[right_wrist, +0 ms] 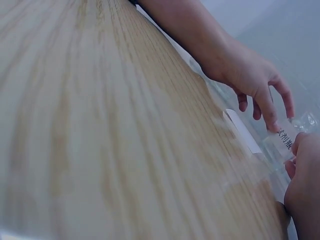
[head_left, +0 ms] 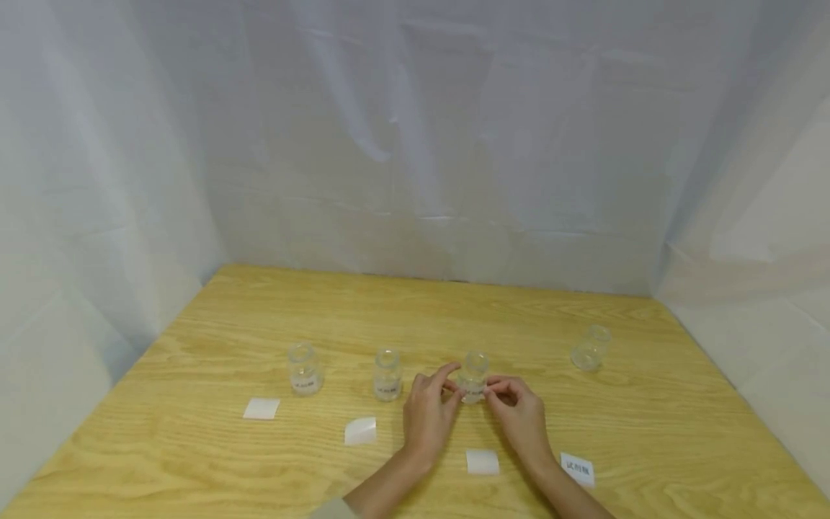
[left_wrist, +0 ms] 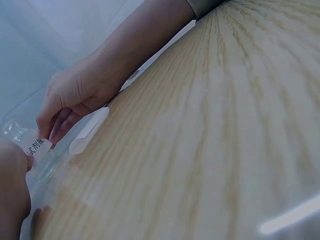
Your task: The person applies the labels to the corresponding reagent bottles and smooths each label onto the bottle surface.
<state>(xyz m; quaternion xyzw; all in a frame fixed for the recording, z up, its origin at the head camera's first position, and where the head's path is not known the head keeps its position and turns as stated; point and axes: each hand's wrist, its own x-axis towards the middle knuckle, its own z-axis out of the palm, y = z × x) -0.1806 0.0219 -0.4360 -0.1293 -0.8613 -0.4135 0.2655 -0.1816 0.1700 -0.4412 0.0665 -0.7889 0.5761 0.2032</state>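
bottle between hands, head view: small glass bottle, upright on wood table, printed label across its front.
left hand: thumb and fingers at bottle's left side; whether it grips, cannot tell.
right hand: thumb and forefinger pinch label's right end; hands apart.
other bottles: two labelled, leftmost bottle and middle bottle; far-right bottle, clear.
slips in front: white slips, left, middle, right; printed card beside right forearm.
label, left wrist view: dark characters, right hand's fingertips at its edge.
label, right wrist view: left hand's fingertip touches its near end; right fingers overlap the other.
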